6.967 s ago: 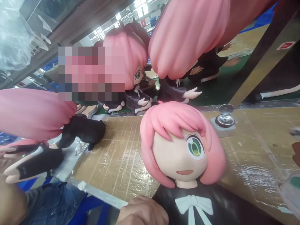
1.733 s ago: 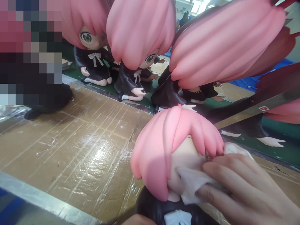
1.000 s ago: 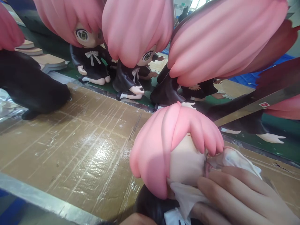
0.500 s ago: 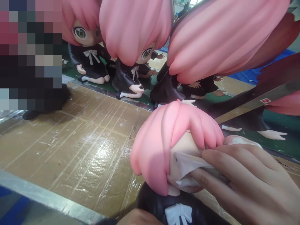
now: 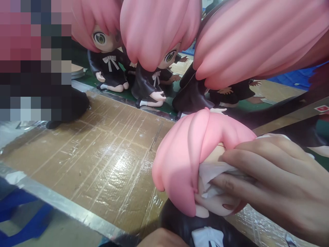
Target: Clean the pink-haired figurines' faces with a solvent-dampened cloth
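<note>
A figurine with pink hair (image 5: 177, 154), a black dress and a white bow (image 5: 208, 236) is tilted in front of me, its face turned to the right. My right hand (image 5: 269, 181) pinches a folded white wipe (image 5: 212, 173) between thumb and fingers and presses it on the figurine's face. The wipe and the fingers hide the eye area; the small mouth shows below them. At the bottom edge, part of my left hand (image 5: 163, 238) appears beside the figurine's dark body. Its fingers are out of sight.
Several larger pink-haired figures (image 5: 159, 34) in black dresses kneel behind the table, on a green surface. Brown, film-covered cardboard (image 5: 110, 147) covers the table, with a metal edge (image 5: 64, 209) at the front. A metal bar (image 5: 293, 118) slants at right. A blurred-out person (image 5: 77, 106) stands at left.
My right hand has slid the wipe up across the face relative to the figurine, and the mouth now shows. The whole scene has shifted a little to the right in view.
</note>
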{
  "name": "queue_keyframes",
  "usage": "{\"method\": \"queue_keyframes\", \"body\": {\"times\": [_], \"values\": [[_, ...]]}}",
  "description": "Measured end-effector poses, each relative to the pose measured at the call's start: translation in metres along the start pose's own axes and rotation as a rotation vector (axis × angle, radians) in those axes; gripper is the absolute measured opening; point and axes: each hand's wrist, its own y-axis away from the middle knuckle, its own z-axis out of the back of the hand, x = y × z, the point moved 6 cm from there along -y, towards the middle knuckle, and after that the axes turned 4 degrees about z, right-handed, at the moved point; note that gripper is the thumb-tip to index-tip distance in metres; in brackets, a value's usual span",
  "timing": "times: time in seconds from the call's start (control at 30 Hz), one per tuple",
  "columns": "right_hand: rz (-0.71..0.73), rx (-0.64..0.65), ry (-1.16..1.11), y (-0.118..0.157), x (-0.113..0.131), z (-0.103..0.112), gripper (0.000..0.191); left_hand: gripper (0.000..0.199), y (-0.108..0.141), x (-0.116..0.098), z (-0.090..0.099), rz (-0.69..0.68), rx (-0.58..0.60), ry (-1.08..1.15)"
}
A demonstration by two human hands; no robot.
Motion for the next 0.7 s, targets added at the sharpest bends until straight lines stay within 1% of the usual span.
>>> {"method": "queue_keyframes", "body": {"times": [0.07,0.13,0.23,0.3,0.4,0.47,0.57,0.63,0.7], "values": [[0.016,0.031,-0.054,-0.001,-0.001,-0.001,0.032,0.018,-0.015,0.012,-0.021,0.019,-0.006,-0.019],[0.033,0.056,-0.116,-0.002,0.000,-0.002,0.036,0.015,-0.026,0.020,-0.038,0.027,-0.008,-0.029],[0.043,0.030,-0.100,0.000,0.002,0.000,0.035,0.015,-0.027,0.026,-0.048,0.028,-0.006,-0.035],[0.033,-0.020,-0.010,0.000,0.001,0.002,0.031,0.018,-0.022,0.027,-0.047,0.029,-0.004,-0.038],[0.012,-0.084,0.088,-0.002,0.000,0.005,0.027,0.023,-0.009,0.027,-0.038,0.028,0.003,-0.040],[0.001,-0.057,0.059,-0.005,-0.001,0.004,0.027,0.023,0.001,0.025,-0.030,0.014,0.013,-0.031],[0.028,0.003,-0.059,-0.006,0.003,0.000,0.035,0.024,0.019,0.019,-0.018,-0.029,0.037,-0.007],[0.051,-0.015,-0.115,0.000,0.007,0.001,0.040,0.027,0.034,0.016,-0.011,-0.071,0.065,0.031],[-0.025,-0.037,-0.062,0.012,0.005,0.002,0.040,0.025,0.048,0.017,-0.009,-0.090,0.124,0.123]]}}
